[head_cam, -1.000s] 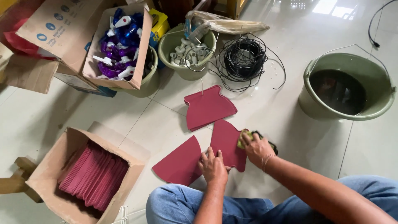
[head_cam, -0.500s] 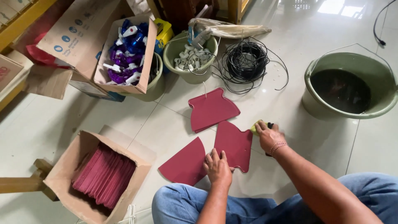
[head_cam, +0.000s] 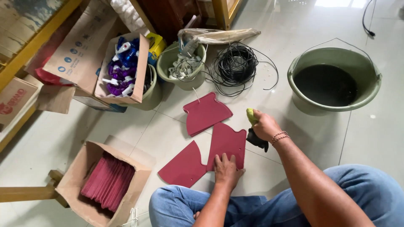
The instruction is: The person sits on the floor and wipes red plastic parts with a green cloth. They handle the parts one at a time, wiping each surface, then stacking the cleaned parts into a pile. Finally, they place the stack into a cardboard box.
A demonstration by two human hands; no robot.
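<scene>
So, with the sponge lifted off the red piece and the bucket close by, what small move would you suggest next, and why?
Probably carry the sponge to the green bucket and dip it. The right hand holds it raised, clear of the red piece, on the bucket's side, while the left hand pins that piece flat on the floor.

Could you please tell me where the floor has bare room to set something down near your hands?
Bare tile lies between the green bucket and the right hand, which grips a sponge. More lies left of the red sheets, above the open box. It is crowded around the wire coil and the small pail.
</scene>
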